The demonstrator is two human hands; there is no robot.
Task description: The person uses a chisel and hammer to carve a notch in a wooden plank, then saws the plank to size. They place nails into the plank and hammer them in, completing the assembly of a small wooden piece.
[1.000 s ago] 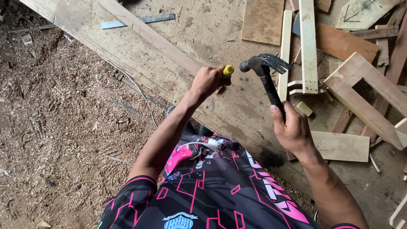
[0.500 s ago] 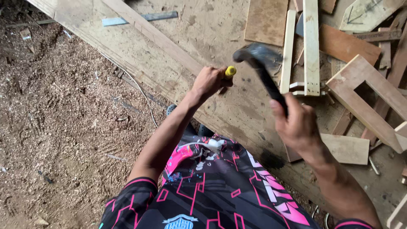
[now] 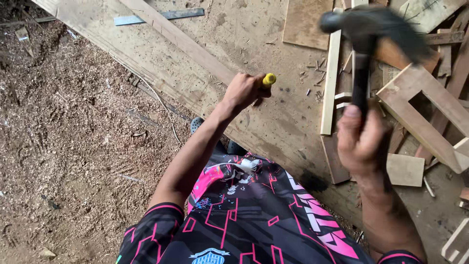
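A: Left hand (image 3: 245, 91) status? We need it relative to the bench (image 3: 254, 44).

B: We see it fisted around a yellow-handled tool (image 3: 268, 79), likely a chisel. Only the yellow butt shows, sticking out past the knuckles. The tool sits over the bench's dusty plywood top, near the middle of it, tip end hidden by the hand.

A: And the right hand (image 3: 360, 139)?

B: Wrapped tight around the dark handle of the hammer (image 3: 364, 29). Hammer is raised above the bench's right half, head up near the top of the frame and motion-blurred. We can't make out the head's face or claw clearly.

A: Hammer touching the yellow tool?

B: No. We put them well apart, hammer head up and to the right of the yellow butt.

A: What else is on the bench?

B: A long wooden batten (image 3: 181, 39) runs diagonally across the bench's top left. A thin pale slat (image 3: 331, 78) lies upright in the frame, just right of the yellow tool. A wooden frame (image 3: 425, 102) of nailed strips sits at the bench's right edge, with a small square offcut (image 3: 404, 169) below it. Small wood chips are scattered between the slat and the tool.

A: Off the bench?

B: Sawdust-covered floor (image 3: 63, 137) to the bench's left.
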